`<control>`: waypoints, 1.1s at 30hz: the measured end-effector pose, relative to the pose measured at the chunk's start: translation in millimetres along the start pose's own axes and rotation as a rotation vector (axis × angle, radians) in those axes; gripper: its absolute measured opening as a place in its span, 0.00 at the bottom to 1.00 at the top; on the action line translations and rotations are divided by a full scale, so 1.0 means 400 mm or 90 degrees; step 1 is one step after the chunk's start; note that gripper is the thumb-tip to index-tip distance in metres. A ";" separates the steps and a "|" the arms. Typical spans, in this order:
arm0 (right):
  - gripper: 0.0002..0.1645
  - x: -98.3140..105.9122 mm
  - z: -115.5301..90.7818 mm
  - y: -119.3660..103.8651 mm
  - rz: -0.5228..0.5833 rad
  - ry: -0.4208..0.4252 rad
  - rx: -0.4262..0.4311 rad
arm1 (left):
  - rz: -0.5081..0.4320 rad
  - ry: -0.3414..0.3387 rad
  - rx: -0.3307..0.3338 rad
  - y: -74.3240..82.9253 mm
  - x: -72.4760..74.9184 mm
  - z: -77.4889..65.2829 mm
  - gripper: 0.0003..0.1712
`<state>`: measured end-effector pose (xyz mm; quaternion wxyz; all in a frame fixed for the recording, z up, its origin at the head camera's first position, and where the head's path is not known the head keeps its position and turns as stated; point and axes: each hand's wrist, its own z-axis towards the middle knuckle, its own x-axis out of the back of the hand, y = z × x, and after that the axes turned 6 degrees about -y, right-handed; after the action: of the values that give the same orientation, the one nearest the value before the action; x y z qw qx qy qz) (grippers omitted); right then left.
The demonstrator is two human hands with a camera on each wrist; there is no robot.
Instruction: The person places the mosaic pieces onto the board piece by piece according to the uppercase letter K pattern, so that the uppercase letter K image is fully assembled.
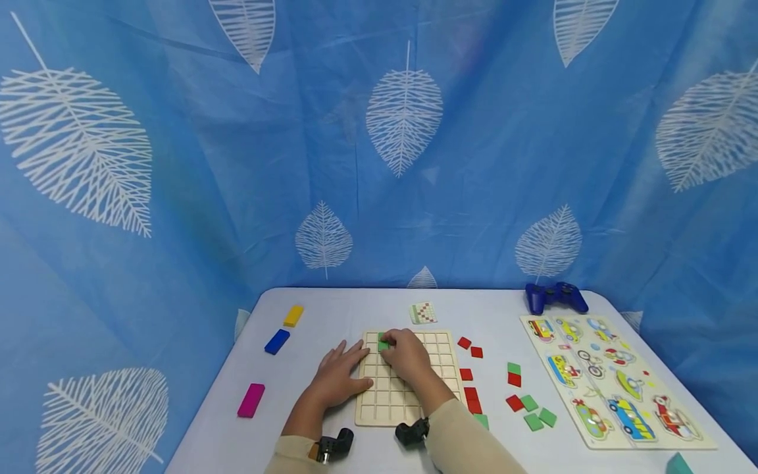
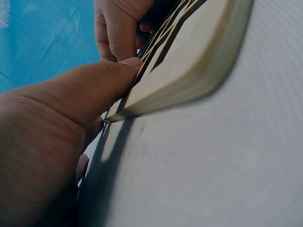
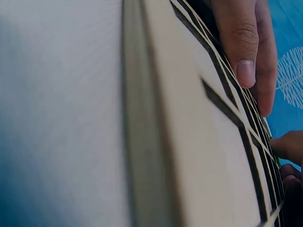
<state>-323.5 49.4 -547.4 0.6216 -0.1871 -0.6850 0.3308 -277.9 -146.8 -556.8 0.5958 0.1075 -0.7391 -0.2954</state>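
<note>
A pale wooden grid board point(image 1: 385, 416) lies on the white table. My left hand point(image 1: 339, 376) rests along its left edge with fingers spread; in the left wrist view, the thumb point(image 2: 102, 80) reaches onto the board's rim. Over the upper left part of the grid, my right hand point(image 1: 408, 357) has its fingers bent down and pinches a green square tile point(image 1: 382, 345), which the fingertips partly cover. At the right border of the right wrist view, a fingertip of that hand point(image 3: 289, 145) touches a sliver of green. My left hand point(image 3: 241, 42) appears higher in that view.
Red tiles point(image 1: 471, 394) and green tiles point(image 1: 533, 421) lie right of the board. Behind it is a small pattern card point(image 1: 423, 313). Yellow, blue and magenta blocks point(image 1: 251, 400) stand left. A vehicle puzzle board point(image 1: 616, 382) and a blue game controller point(image 1: 555, 297) are at the right.
</note>
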 end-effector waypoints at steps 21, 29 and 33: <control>0.19 0.038 -0.019 0.024 0.124 -0.061 0.026 | 0.008 -0.001 0.013 -0.001 -0.007 0.007 0.44; 0.19 0.141 -0.081 0.075 0.138 -0.017 0.032 | -0.005 -0.001 0.009 -0.001 -0.008 0.008 0.43; 0.19 0.203 -0.117 0.115 0.096 0.022 0.014 | -0.008 0.002 0.007 -0.004 -0.007 0.007 0.43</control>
<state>-297.7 146.8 -519.6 0.6084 -0.2371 -0.6546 0.3809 -280.3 -146.0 -560.3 0.5944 0.1161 -0.7391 -0.2950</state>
